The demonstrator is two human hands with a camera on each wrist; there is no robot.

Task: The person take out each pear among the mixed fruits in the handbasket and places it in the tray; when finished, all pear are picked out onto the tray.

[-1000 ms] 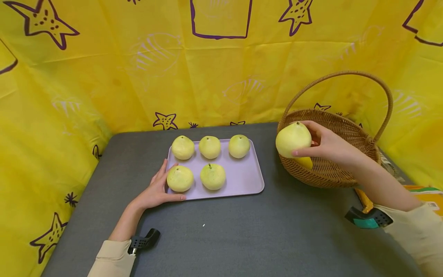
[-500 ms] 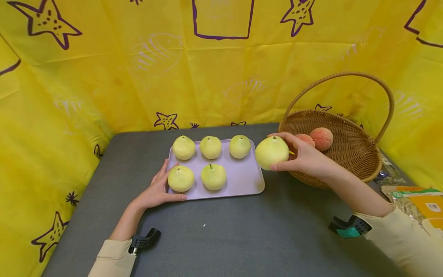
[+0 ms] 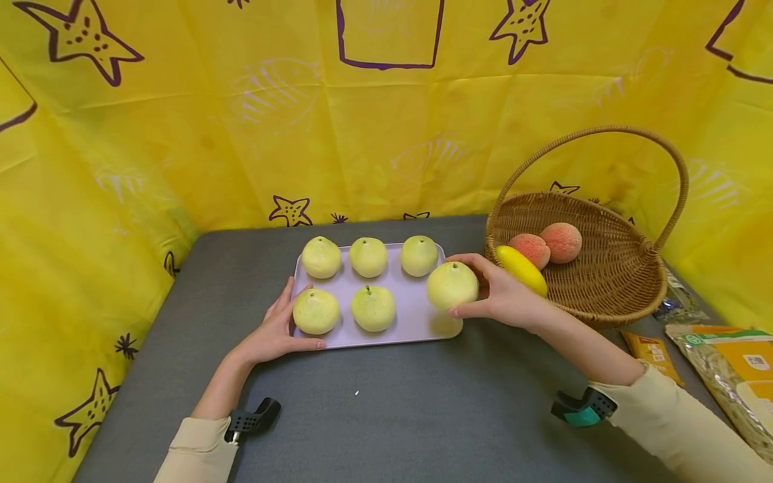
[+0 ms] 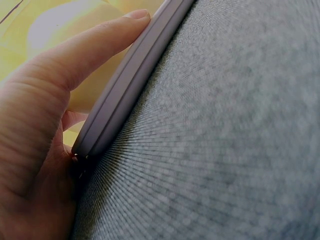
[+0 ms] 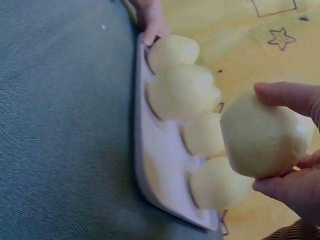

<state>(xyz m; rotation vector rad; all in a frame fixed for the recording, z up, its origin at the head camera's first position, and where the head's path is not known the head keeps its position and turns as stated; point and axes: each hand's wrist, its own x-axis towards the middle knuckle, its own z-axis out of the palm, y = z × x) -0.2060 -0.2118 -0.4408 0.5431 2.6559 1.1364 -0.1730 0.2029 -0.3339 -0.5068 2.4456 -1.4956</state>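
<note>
My right hand [image 3: 500, 296] grips a pale yellow-green, pomelo-shaped fruit [image 3: 451, 284] between thumb and fingers. In the head view it covers the tray's right end; the right wrist view shows the fruit [image 5: 262, 137] held raised. Several similar fruits stand on the lilac tray [image 3: 418, 316]: three along the back and two in front, one of them a front fruit [image 3: 373, 308] with a short stem. At the tray's left front corner, my left hand [image 3: 272, 335] holds the edge. Its thumb [image 4: 95, 50] lies along the front rim, and the fingers reach past the left side, beside the corner fruit [image 3: 316, 312].
A wicker basket [image 3: 610, 268] with a tall handle stands right of the tray. It contains two peaches [image 3: 561, 243] and a smooth yellow oblong fruit [image 3: 521, 270]. Packets [image 3: 727, 362] lie at the right edge. A yellow patterned cloth [image 3: 386, 147] hangs behind the grey table [image 3: 386, 416].
My right hand has carried the fruit left and down from above the basket to the tray's right end, uncovering the peaches and yellow fruit. The left hand stays at the tray corner.
</note>
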